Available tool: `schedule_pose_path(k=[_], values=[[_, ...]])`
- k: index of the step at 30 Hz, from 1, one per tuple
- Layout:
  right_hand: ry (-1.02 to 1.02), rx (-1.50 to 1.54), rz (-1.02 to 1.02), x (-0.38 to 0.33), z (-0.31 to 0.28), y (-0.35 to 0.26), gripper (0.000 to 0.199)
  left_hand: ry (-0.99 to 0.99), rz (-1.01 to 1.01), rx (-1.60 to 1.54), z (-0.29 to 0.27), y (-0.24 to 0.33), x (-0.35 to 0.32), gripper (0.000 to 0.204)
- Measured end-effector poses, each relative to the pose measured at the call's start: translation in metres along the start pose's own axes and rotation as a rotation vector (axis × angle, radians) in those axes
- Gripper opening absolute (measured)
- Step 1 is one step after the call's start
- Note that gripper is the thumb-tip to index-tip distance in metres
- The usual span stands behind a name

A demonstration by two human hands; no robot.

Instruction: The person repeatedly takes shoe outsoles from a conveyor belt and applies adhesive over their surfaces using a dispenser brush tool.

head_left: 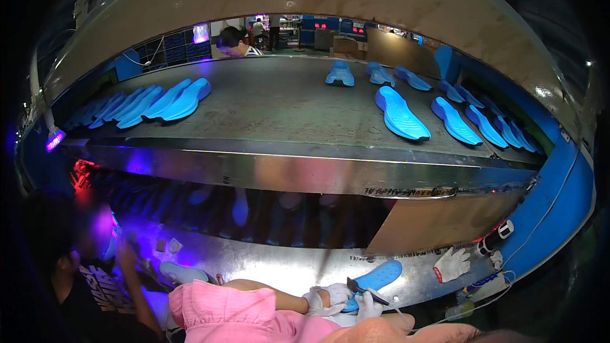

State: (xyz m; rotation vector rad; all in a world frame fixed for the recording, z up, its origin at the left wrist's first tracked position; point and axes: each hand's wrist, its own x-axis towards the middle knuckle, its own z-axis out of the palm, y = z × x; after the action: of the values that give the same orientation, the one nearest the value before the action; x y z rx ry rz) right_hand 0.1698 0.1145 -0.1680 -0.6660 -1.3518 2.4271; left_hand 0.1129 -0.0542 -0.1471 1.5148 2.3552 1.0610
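A blue shoe sole lies tilted over the metal bench edge in front of me. My left hand, in a white glove with bare fingertips, grips its near end. Also gloved in white, my right hand closes round a black-handled brush. The brush head is over the near part of the sole, and whether it touches is too small to tell. Pink cloth and my forearm hide part of my left wrist. Below the right hand runs a thin pale tube.
Blue soles lie in rows on the dark conveyor belt above the bench. At left, a co-worker sits close, near a grey sole. A white glove, a cardboard sheet and a cylindrical container are at right.
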Motion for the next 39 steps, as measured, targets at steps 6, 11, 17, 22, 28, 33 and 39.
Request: schedule_pose_path(k=[6,11,17,22,28,33,39], values=[[0.004,-0.033,-0.024,-0.002,0.006,-0.005,0.024,-0.017,-0.083,0.043,0.002,-0.003,-0.001,0.038],[-0.004,-0.060,-0.025,-0.006,0.006,-0.006,0.025,-0.083,-0.057,0.072,0.002,-0.003,0.002,0.034],[0.005,-0.042,-0.032,-0.007,0.004,-0.003,0.023,-0.023,-0.122,-0.007,0.009,-0.003,0.002,0.023],[-0.020,-0.077,-0.059,-0.008,0.010,-0.012,0.024,0.027,0.040,0.008,0.022,-0.022,-0.004,0.022],[-0.039,-0.092,-0.052,-0.006,0.010,-0.011,0.023,0.083,0.046,-0.016,0.012,-0.013,-0.001,0.015],[-0.026,-0.087,-0.057,-0.005,0.009,-0.008,0.024,0.122,0.064,0.007,0.018,-0.019,-0.003,0.018],[-0.034,-0.090,-0.024,-0.005,0.009,-0.010,0.024,0.085,0.071,-0.007,0.018,-0.017,-0.003,0.019]])
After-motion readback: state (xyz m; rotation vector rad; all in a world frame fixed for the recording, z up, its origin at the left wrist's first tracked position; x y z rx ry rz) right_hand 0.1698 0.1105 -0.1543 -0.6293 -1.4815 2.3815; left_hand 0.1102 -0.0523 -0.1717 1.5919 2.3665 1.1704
